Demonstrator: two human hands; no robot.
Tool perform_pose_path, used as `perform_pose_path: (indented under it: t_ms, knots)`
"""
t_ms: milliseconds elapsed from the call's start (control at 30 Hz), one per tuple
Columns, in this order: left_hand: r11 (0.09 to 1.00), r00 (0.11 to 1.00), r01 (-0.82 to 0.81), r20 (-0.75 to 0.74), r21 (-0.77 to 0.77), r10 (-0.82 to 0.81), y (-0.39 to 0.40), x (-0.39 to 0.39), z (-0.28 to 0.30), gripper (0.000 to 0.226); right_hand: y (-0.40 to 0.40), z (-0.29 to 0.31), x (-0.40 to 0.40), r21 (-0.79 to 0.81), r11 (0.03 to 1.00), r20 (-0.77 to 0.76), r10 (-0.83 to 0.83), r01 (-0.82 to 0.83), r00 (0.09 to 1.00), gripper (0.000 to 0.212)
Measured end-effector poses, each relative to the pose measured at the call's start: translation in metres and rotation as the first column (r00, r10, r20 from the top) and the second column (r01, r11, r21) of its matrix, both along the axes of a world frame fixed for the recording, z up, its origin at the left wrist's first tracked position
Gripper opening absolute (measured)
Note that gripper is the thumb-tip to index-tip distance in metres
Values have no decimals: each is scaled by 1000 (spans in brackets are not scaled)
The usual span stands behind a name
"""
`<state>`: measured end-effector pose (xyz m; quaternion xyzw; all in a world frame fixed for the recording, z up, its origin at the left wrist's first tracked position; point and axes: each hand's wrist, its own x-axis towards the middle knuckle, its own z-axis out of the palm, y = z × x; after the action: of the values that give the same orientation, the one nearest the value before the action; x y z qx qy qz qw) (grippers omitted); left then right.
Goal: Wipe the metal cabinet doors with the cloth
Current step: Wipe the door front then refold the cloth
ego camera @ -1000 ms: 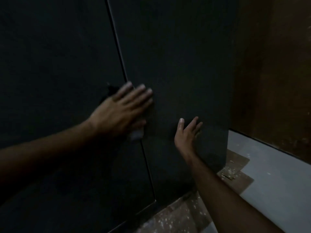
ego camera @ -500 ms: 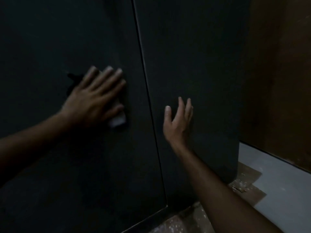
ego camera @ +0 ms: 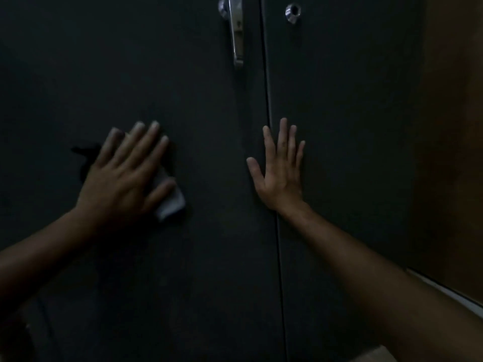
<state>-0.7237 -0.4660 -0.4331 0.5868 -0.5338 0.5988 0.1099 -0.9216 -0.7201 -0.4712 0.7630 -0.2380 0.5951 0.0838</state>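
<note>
Two dark metal cabinet doors fill the view, the left door [ego camera: 156, 74] and the right door [ego camera: 339, 100], split by a thin vertical seam. My left hand [ego camera: 125, 176] lies flat on the left door and presses a pale cloth [ego camera: 171, 203] against it; only one corner of the cloth shows below my fingers. My right hand [ego camera: 281, 168] rests flat on the right door just beside the seam, fingers spread, holding nothing.
A chrome handle [ego camera: 236, 30] hangs at the top of the left door, with a round chrome lock [ego camera: 292, 13] on the right door. A brown wall [ego camera: 452, 152] stands to the right, and a pale floor strip [ego camera: 460, 299] shows at its base.
My left hand slid the cloth leftwards off the seam onto the left door. My right hand moved up and towards the seam. The view has risen, bringing the handle and lock into sight.
</note>
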Motion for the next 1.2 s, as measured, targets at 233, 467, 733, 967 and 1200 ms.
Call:
perform_pose_path:
  t_ms: [233,467,733,967,1200]
  knots:
    - [983,989,93,101,159,-110,-145,-93,40,64,-22,-6,-12,-71,959,241,284,-275,928,54]
    - [989,981,105,152,104,-120,-93,-44,0,84,-31,12,-9,-76,978,302,206,-192,931,50]
    - [787,902,6,-337,-617,-271,-99,-58,81,70,-8,94,-2,-19,962,358,262,-273,896,48]
    - [806,950,55,-218,-590,-225,-98,-51,204,61,-11,160,-6,-78,961,243,277,-266,930,52]
    - [950,988,128,-49,-284,-148,-34,-8,113,53,59,222,34,-85,888,369,450,-453,813,53]
